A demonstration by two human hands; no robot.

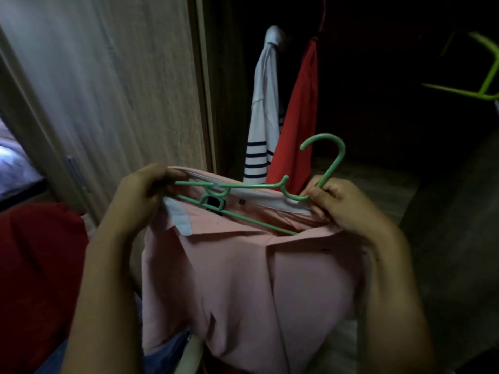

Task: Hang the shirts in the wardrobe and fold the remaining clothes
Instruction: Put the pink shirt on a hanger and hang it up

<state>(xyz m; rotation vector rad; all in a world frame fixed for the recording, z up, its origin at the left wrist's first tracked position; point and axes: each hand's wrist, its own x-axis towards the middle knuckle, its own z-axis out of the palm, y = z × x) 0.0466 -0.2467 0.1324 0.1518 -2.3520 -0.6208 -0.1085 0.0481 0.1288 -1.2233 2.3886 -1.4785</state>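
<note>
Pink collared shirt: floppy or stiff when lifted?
Probably floppy: the pink collared shirt hangs in folds below the left hand and right hand. Likely light: fingertip grips carry it. May slip off the thin green plastic hanger, not yet seated.

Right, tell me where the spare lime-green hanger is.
In the head view, the lime-green hanger is at the far upper right, inside the dark wardrobe, well to the right of the hanging red shirt and white striped shirt.

Left hand [145,190]: raised, fingers curled, pinching collar of pink shirt [243,279]. Right hand [343,203]: level with left, grip closed round neck of green hanger [248,186], possibly collar too. Forearms: bare, angled upward and inward.
</note>
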